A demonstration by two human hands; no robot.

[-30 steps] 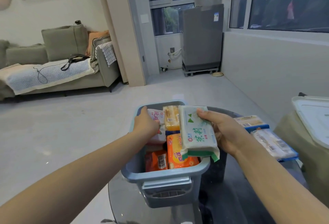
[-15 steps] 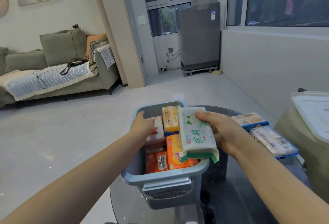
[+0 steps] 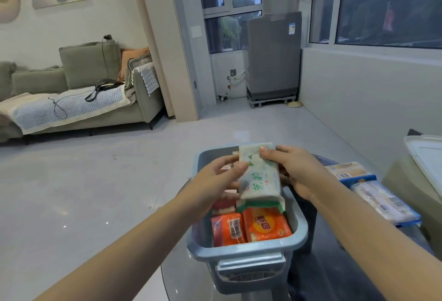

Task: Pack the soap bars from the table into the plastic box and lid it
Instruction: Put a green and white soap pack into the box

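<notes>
A blue-grey plastic box [image 3: 246,251] stands on the dark glass table [image 3: 334,274]. Inside it lie orange-wrapped soap bars [image 3: 266,225] at the near end and more bars partly hidden further back. A white soap pack with green print [image 3: 259,176] hangs over the middle of the box. My right hand [image 3: 293,169] grips its far right corner, and my left hand [image 3: 218,177] holds its left edge with thumb and fingers. Two more soap packs [image 3: 373,193] in clear and blue wrapping lie on the table to the right of the box.
The white lid [image 3: 428,157] rests on a beige surface at the far right. A grey sofa [image 3: 79,99] stands at the left, across bare floor. A covered appliance [image 3: 272,56] stands under the windows at the back.
My right hand carried the white soap pack from the box's right rim to over its middle. My left hand came up out of the box and took the pack's left edge.
</notes>
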